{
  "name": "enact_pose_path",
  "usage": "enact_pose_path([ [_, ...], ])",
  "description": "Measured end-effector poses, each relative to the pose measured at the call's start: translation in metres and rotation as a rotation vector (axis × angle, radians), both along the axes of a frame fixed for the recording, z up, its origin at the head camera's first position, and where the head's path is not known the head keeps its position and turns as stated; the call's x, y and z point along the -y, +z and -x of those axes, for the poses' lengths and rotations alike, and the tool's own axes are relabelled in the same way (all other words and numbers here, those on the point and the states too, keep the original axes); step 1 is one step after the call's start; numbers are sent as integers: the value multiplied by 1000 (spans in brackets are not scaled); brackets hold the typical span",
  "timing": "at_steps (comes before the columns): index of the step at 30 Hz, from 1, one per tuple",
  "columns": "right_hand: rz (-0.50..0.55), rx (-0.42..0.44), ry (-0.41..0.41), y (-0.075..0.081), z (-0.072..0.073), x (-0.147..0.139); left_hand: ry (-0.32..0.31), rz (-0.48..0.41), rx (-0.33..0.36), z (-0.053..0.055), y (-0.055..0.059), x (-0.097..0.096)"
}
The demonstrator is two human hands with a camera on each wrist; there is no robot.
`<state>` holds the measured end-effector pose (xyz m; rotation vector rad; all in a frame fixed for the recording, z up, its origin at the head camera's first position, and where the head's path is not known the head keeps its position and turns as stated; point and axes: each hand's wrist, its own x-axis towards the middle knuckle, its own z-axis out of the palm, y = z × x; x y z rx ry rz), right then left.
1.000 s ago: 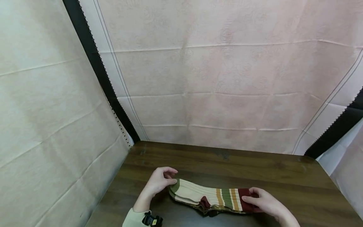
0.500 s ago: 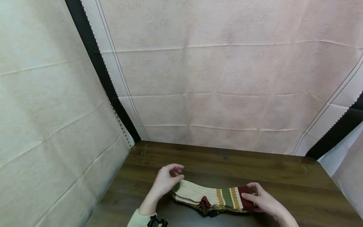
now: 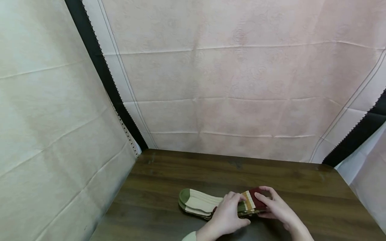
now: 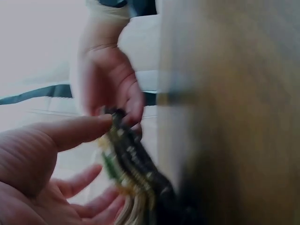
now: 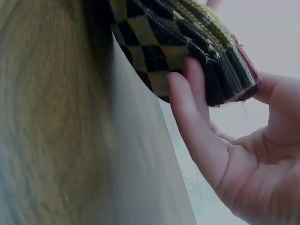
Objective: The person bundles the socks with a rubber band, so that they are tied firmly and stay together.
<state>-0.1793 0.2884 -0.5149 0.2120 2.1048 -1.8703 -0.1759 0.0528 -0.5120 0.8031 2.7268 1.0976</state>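
A stack of several socks [image 3: 200, 201] lies lengthwise across the front of the table. The top sock is cream with a green toe, yellow and green stripes and a dark red cuff. My right hand [image 3: 280, 209] grips the cuff end, thumb on top. In the right wrist view its fingers hold the layered cuffs [image 5: 229, 77] raised off the wood, and a black-and-tan checked sock [image 5: 157, 58] shows on the underside. My left hand [image 3: 226, 214] reaches over the middle of the stack with fingers loosely spread, its thumb apart on the near side, hiding the heels.
The brown wooden table [image 3: 169, 167] extends behind and to both sides of the socks. Pale cloth walls [image 3: 235, 83] enclose it at the back and sides, with black strips [image 3: 102, 70] at the corners.
My left hand has left the toe end and moved right, over the middle of the stack. The right hand has lifted the cuff end a little.
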Motion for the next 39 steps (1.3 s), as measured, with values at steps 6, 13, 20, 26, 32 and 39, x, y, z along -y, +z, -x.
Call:
enact_pose_path([
  [6, 21, 8, -44, 2, 3, 6, 104, 130, -33, 1, -7, -20],
  [13, 59, 11, -42, 2, 4, 8, 174, 183, -64, 5, -14, -29],
  [20, 75, 13, -12, 1, 3, 5, 209, 163, -94, 7, -16, -30],
  [26, 72, 27, -30, 0, 5, 1, 200, 43, -167, 7, -16, -20],
  [32, 5, 5, -36, 2, 3, -6, 220, -144, -67, 9, -16, -14],
  [39, -191, -55, 7, 6, -2, -43, 237, -230, 52, 13, -17, -9],
])
